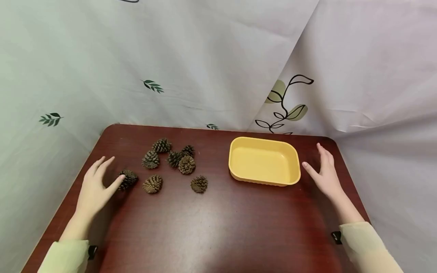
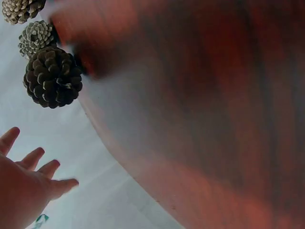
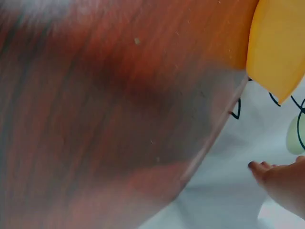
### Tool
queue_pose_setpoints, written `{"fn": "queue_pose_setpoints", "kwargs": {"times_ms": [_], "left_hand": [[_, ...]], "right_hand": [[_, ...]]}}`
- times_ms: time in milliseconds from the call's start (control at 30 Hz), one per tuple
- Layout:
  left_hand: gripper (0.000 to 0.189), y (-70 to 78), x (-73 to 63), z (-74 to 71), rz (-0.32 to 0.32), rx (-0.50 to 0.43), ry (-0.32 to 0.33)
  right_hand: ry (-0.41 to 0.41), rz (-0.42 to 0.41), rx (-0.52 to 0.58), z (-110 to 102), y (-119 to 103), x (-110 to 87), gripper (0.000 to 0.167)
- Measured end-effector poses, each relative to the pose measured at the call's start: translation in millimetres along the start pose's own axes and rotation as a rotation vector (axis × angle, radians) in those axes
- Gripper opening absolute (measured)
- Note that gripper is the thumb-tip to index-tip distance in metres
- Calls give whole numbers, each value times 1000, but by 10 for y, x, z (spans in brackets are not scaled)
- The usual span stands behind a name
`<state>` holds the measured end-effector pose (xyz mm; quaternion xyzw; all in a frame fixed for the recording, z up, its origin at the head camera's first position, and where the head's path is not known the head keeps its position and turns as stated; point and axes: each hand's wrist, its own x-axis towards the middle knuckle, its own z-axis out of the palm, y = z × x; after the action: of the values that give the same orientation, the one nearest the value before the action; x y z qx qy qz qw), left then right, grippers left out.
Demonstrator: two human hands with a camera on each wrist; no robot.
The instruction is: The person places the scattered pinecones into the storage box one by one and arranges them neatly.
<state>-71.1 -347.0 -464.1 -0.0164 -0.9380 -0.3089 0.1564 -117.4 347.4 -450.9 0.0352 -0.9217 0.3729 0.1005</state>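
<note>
My left hand (image 1: 94, 188) hovers at the table's left side, fingers spread, beside a dark pine cone (image 1: 128, 179); in the head view its thumb overlaps that cone, and contact cannot be told. The left wrist view shows this hand (image 2: 28, 183) apart from a dark pine cone (image 2: 53, 78). Several more brown pine cones lie to the right, among them a single cone (image 1: 152, 184) and another cone (image 1: 199, 184). My right hand (image 1: 327, 173), fingers extended and holding nothing, is just right of a yellow rectangular tub (image 1: 263, 180). No cones show inside the tub.
The dark red wooden table (image 1: 218, 227) has rounded far corners. A pale curtain (image 1: 205, 68) with leaf prints hangs behind and around it. Three cones (image 1: 186, 165) sit clustered left of the tub, and two others (image 1: 150, 159) lie farther left.
</note>
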Motion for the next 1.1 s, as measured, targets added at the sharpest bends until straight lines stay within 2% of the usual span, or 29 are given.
{"fn": "queue_pose_setpoints", "kwargs": {"times_ms": [67, 200, 333, 433, 567, 767, 933, 1100], "left_hand": [[70, -28, -26, 9, -15, -8, -10], [78, -86, -84, 14, -70, -11, -53], [83, -135, -151, 11, -143, -34, -84], [85, -185, -200, 29, -176, -70, -105], [85, -248, -235, 67, -176, -140, -132], [79, -279, -257, 91, -215, -218, -105], [73, -303, -244, 125, -227, -282, -90], [68, -328, -234, 174, -239, -301, -93]], "right_hand": [[8, 28, 97, 46, 14, 9, 87], [26, 145, 307, 116, 10, 22, 83], [24, 217, 460, 165, 0, 25, 78], [-4, 240, 566, 190, 0, 28, 75], [-54, 249, 714, 230, 47, 31, 72], [-139, 231, 997, 334, 151, 6, 70], [-200, 195, 1086, 404, 213, -16, 60], [-264, 182, 1089, 439, 252, -6, 53]]}}
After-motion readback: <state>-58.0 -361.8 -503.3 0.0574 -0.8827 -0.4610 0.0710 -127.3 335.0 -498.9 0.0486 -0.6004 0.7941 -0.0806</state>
